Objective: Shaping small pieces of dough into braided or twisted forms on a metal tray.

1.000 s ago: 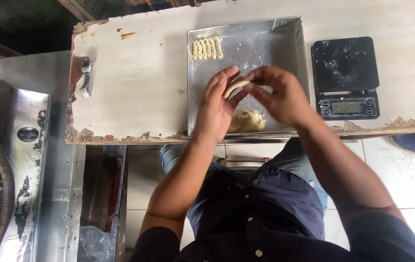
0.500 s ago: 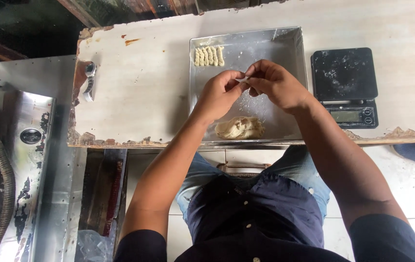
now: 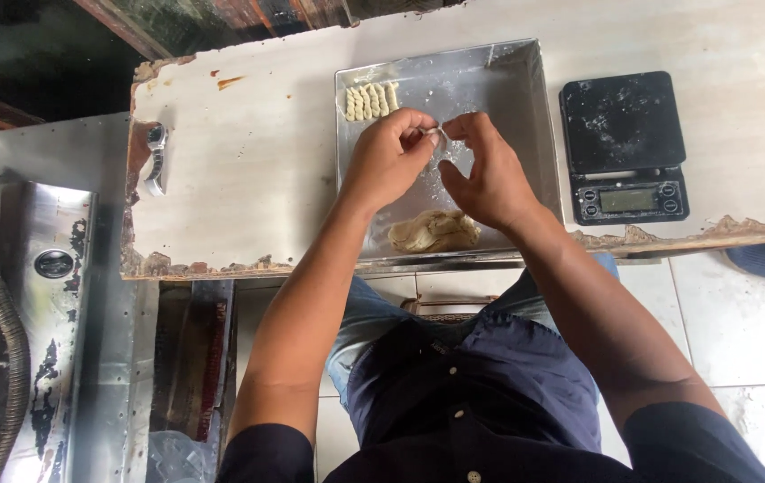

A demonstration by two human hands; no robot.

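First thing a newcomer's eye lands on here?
Both hands meet over the middle of the metal tray: the left hand and right hand pinch a small piece of dough between their fingers. Below them a dough lump lies near the tray's front edge, and a row of shaped dough pieces sits in its far left corner. A black kitchen scale stands right of the tray.

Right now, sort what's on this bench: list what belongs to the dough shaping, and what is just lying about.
In use:
left hand and right hand, pinching a small dough piece
metal tray
dough lump
row of shaped pieces

Lying about:
wristwatch on the worktop
black digital scale, nothing on it
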